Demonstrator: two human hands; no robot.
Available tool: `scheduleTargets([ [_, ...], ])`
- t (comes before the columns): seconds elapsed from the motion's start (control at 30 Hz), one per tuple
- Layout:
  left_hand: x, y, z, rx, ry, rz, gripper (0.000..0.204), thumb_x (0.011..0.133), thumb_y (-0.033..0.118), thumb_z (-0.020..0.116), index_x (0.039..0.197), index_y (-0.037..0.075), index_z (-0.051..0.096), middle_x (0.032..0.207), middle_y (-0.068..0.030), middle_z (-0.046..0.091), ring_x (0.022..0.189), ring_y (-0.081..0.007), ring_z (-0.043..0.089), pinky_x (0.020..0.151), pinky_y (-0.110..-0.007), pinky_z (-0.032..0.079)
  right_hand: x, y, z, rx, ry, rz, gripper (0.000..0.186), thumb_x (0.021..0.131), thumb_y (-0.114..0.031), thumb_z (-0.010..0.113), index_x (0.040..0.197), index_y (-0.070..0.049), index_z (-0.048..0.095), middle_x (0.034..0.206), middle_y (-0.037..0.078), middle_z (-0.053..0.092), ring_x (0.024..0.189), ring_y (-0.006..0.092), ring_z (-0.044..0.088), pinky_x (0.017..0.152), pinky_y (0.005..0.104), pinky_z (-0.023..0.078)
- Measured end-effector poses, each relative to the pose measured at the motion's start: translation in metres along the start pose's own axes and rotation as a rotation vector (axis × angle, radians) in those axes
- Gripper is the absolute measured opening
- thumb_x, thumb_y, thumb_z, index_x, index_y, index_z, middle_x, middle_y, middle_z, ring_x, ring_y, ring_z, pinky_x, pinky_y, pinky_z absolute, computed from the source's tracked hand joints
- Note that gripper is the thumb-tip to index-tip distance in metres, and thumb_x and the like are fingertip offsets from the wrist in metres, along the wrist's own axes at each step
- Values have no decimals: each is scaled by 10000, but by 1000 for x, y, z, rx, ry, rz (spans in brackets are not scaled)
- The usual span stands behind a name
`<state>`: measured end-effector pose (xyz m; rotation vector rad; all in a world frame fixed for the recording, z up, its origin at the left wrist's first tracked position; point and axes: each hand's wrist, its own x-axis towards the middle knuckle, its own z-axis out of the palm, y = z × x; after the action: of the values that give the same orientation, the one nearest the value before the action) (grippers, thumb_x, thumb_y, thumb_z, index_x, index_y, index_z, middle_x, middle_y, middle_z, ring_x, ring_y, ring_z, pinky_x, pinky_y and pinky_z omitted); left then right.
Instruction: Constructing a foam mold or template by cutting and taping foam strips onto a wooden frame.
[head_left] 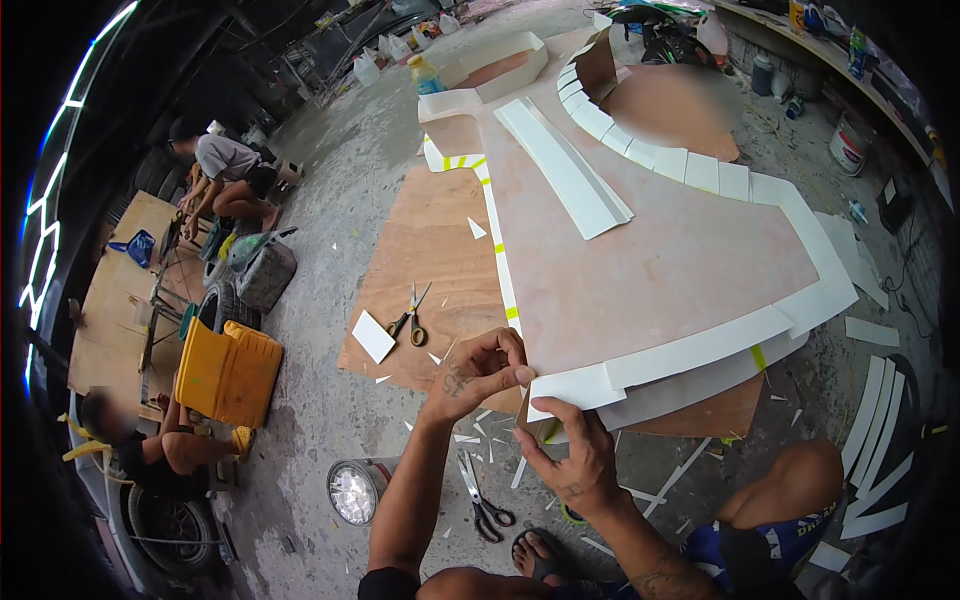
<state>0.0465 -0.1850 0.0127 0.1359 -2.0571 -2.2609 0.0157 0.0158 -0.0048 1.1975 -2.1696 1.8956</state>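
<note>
The left hand (472,378) pinches the left end of a white strip (577,391) between thumb and forefinger, at the near left corner of the pale panel (650,260). The right hand (580,458) has its forefinger against the strip's near edge, thumb spread below; whether the two close on anything is hard to tell, as the corner is small and shadowed.

Working well here probably means keeping that end flush with the panel's edge, and pressing flat where it meets the longer strip (700,348) to its right (an uneven overlap could leave a step). Yellow tape (757,357) sits near, farther right. Farther left, scissors (410,318) lie on plywood (440,240) beside a white card piece (373,337), within easy reach for trimming.
</note>
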Motion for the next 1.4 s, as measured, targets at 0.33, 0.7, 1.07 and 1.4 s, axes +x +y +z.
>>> scheduleTargets([
  [0.33, -3, 7, 8, 43, 34, -35, 173, 909, 67, 724, 889, 58, 553, 925, 1, 543, 885, -89, 536, 829, -265, 441, -1, -1, -1, 13, -3, 9, 493, 791, -116, 820, 1206, -63, 558, 1061, 174, 666, 960, 365, 662, 834, 417, 535],
  [0.7, -4, 21, 9, 113, 58, -138, 193, 934, 116, 701, 868, 65, 527, 858, 18, 564, 838, -78, 553, 795, -249, 467, 0, -2, -1, 33, -36, 25, 464, 816, -115, 786, 1225, -87, 567, 1052, 179, 652, 950, 384, 653, 828, 441, 532],
  [1.07, -2, 21, 5, 95, -55, -109, 214, 962, 173, 684, 866, 46, 541, 802, -16, 610, 780, -104, 623, 737, -254, 515, -7, 1, 4, 41, -38, 81, 458, 814, -87, 789, 1224, -72, 585, 1069, 166, 663, 968, 363, 658, 848, 426, 528],
  [1.4, -3, 10, 5, -1, -92, 10, 229, 960, 182, 679, 854, 54, 523, 783, -19, 623, 766, -99, 627, 717, -253, 516, -11, 4, 6, 125, 13, 66, 499, 808, -45, 807, 1239, -8, 558, 1170, 149, 602, 1004, 269, 660, 844, 364, 570],
])
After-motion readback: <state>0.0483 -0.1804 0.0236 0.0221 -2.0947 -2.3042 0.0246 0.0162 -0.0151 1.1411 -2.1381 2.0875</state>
